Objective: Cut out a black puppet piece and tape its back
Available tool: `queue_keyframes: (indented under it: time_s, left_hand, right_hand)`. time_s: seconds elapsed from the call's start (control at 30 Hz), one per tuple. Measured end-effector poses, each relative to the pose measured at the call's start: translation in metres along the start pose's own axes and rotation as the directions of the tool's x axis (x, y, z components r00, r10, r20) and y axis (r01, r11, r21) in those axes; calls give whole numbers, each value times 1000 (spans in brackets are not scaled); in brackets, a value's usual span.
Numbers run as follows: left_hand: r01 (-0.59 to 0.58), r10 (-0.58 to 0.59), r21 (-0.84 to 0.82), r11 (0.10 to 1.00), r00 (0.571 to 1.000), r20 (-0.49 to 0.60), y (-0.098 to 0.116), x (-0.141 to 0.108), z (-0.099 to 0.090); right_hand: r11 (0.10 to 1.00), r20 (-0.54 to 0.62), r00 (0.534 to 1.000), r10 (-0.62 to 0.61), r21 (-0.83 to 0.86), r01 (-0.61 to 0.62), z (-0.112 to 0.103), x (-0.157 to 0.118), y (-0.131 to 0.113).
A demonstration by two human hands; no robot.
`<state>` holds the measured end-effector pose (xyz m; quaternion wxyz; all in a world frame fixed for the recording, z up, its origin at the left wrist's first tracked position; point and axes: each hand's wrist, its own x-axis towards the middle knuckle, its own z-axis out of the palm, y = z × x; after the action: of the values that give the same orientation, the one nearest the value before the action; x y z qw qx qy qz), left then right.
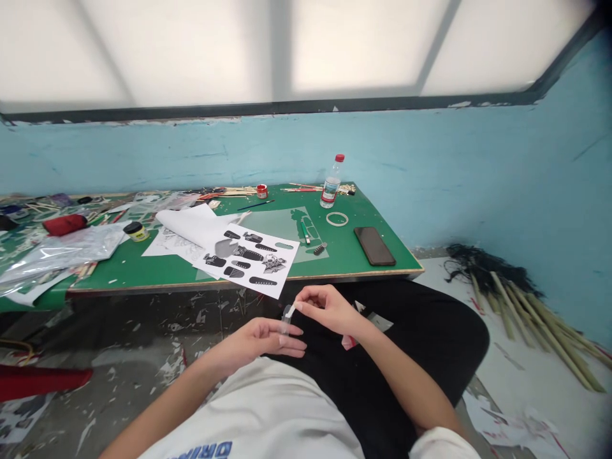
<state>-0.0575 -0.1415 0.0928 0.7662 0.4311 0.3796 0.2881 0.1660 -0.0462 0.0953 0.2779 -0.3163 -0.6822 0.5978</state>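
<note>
My left hand point(273, 338) is over my lap with its fingers closed on a small translucent plastic piece point(285, 324). Above it, my right hand point(329, 307) pinches a narrow white strip point(291, 310) between thumb and fingertips. The strip meets the top of the plastic piece; whether the two are stuck together I cannot tell. Nearest to my hands on the table is a white sheet printed with black shapes point(261, 281), which overhangs the front edge. Behind that sheet lies a translucent plastic sheet point(268, 220) with cut-out shapes, and a green cutter point(305, 233) rests on it.
On the green table point(382, 217) are a phone point(374, 246), a tape roll point(337, 219), a water bottle point(331, 185), a red paint jar point(262, 190) and a black-lidded jar point(136, 231). Scraps litter the floor. Bundled sticks point(535, 312) lie at right.
</note>
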Motion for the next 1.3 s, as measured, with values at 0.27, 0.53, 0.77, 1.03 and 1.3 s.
queue_keyframes:
  time_s: [0.27,0.53,0.77,1.03,1.3]
  left_hand:
    - [-1,2,-30,1000,1000,15,1,0,4]
    - [-78,80,-187,979,997,0,-7,7,-4]
    - [-125,114,-300,946,992,-55,-18,13,-13]
    - [-191,186,-375,907,981,-50,-23,13,-19]
    - [-267,236,-306,914,962,-134,-24,10,-7]
  right_hand:
    - [999,-67,997,-41,24,43,-17,2,-3]
    - [999,-109,994,-30,39,34,-27,13,12]
    - [1000,-97,995,-3,16,4,-27,25,28]
    - [1000,-86,996,8,5,-7,-27,28,35]
    - [1000,-73,997,1,-17,-2,-28,27,35]
